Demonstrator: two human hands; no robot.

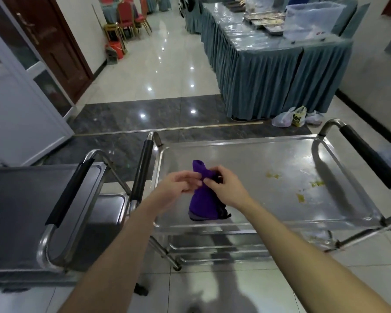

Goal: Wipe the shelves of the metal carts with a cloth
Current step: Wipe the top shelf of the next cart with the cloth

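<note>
Crumpled purple fabric cloth bunched upright between both hands, left hand and right hand close together, each pinching its narrow upper part, lower end over the front of the shiny stainless-steel cart's top shelf, yellow food smears to the right

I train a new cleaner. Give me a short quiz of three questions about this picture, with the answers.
1. True or false: the left hand and the right hand both hold the purple cloth.
2. On the top shelf, the yellow stains lie: A) left of the cloth; B) right of it; C) under it.
3. Fill in: the cart handle has a ___ grip.
Key: 1 true; 2 B; 3 black.
</note>
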